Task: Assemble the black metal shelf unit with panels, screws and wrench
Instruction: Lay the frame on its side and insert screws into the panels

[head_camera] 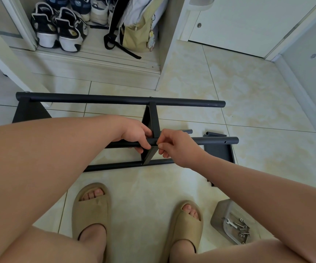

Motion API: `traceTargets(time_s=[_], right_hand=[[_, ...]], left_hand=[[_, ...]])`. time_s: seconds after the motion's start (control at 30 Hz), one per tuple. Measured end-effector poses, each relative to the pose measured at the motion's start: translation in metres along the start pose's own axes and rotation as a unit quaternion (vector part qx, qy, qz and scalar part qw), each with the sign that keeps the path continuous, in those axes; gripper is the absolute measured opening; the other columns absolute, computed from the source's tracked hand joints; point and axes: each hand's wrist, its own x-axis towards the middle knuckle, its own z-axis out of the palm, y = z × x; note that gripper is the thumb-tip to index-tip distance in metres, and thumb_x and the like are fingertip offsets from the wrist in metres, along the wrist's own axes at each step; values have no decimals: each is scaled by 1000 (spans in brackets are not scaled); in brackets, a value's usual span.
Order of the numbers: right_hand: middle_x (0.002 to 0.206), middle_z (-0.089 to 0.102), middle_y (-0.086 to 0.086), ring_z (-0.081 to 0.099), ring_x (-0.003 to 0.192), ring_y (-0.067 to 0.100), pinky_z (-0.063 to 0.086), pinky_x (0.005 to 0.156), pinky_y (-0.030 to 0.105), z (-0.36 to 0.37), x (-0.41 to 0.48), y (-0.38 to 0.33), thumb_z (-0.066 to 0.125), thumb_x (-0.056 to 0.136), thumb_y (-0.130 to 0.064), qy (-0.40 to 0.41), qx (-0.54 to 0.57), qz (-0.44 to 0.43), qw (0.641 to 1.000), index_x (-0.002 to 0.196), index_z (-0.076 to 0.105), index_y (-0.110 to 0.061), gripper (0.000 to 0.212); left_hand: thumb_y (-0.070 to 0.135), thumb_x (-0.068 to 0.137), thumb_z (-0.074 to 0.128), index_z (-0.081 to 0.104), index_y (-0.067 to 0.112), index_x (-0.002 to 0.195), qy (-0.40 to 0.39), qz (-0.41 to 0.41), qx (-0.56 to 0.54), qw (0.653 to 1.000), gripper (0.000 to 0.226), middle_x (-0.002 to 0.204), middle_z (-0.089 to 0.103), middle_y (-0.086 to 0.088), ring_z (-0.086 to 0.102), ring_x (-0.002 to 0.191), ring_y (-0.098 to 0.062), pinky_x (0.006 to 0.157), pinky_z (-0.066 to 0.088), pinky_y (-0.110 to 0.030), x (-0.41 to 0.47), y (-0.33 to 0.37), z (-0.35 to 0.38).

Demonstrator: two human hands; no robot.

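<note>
The shelf unit lay on its side on the tiled floor, just beyond the person's sandals and across the middle of the view. Its black tubes ran left to right, with an upright panel crossing them.

The left hand had its fingers curled around the middle tube, just left of that panel. The right hand was closed into a pinch, thumb and forefinger tips pressed at the same tube just right of the panel. Whether anything small sat between them could not be made out.

Near on the right a grey tray held loose screws and a small wrench in its near corner, and the right forearm cut off its near edge. At the far left an open cupboard held sneakers and a pale bag with black straps.

A loose panel lay flat to the right under the middle tube's end, its near corner hidden by the right arm. The left forearm covered the frame's left part, so the tube ends there were out of sight — only a dark panel corner showed at the far left.
</note>
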Motion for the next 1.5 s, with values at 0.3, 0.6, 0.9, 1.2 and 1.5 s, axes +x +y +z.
traceTargets(time_s=[0.3,0.6,0.9,1.2,1.5], right_hand=[[88,72,5,69,81,22,58,73,40,1,-1,0,50,100,-5,11,-76,-38,996,93,61,-12,14],[80,66,-8,62,72,16,50,61,30,7,6,5,67,96,-26,71,-32,40,996,96,58,-20,11],[129,62,-4,53,122,20,31,109,36,-3,6,7,58,97,-52,63,-199,22,978,139,54,-25,50],[81,60,-10,55,85,16,42,96,36,-6,8,10,58,96,-54,37,-195,17,980,115,66,-23,37],[83,68,-1,62,74,17,55,72,37,-10,11,12,63,91,-54,16,-183,7,983,102,70,-23,34]], left_hand=[[11,91,69,58,16,135,-2,0,-1,1000,45,117,68,-4,71,81,-15,99,51,-34,-1,0,0],[12,91,69,59,19,136,-1,-4,2,1000,47,117,69,-3,71,79,-13,99,51,-35,-1,1,-1],[9,92,67,65,17,127,-2,-4,6,1000,36,116,69,-5,69,81,-16,103,50,-37,-7,4,1],[9,92,67,66,18,126,1,-2,10,1000,35,113,70,-4,69,74,-11,99,50,-32,-9,5,1],[9,92,67,67,19,125,-7,-3,12,1000,34,108,71,-1,70,76,-12,100,49,-32,-11,5,1]])
